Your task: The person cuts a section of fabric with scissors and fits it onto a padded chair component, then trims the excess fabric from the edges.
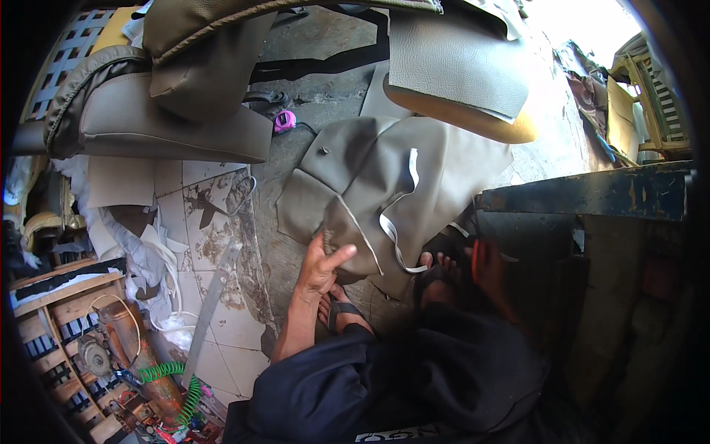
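A large grey-brown sheet of leatherette (355, 174) lies creased over the floor before my feet. My left hand (316, 270) is closed on its near left edge, the thumb on top and the fingers partly hidden. A narrow white strip (390, 226) curls across the sheet, and a thin pale line (359, 229) runs along a fold beside my hand. To the right, my blurred right hand (488, 270) is closed around a red handle (477, 255), apparently of scissors; shadow hides most of the blades.
Padded grey-brown seat parts (177, 118) stand at upper left, near a pink tape measure (284, 121). A leatherette-covered cushion (458, 74) is at the top. A blue metal beam (584, 196) juts in from the right. A metal ruler (209, 311) and a rusty compressor (133, 340) are left.
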